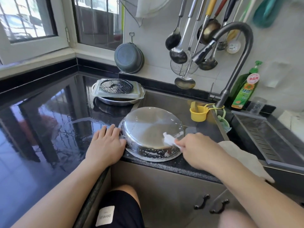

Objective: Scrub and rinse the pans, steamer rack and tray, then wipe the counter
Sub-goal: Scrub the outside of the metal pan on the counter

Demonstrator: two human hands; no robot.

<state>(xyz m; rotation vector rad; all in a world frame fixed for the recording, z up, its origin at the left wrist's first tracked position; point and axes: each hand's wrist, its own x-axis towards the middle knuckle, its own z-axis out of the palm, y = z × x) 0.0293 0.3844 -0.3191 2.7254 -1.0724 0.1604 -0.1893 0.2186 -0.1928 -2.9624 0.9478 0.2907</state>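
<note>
A round steel pan (148, 129) lies upside down on the sink's front edge, its base and side flecked with soap foam. My left hand (106, 143) rests against the pan's left rim with straight fingers. My right hand (197, 148) pinches a white scrubbing cloth (169, 139) pressed on the pan's right side. Farther back on the black counter (49, 120), a rectangular tray (138, 94) sits on another steel pan (115, 101), with a round perforated steamer rack (116, 86) on top.
The grey faucet (230, 66) arches over the sink (177, 102). A yellow cup (198, 113) hangs at the sink's back, beside a green detergent bottle (245, 89). Ladles and a strainer hang on the wall. A beige cloth (243, 155) drapes the front edge; a drain tray (271, 139) lies right.
</note>
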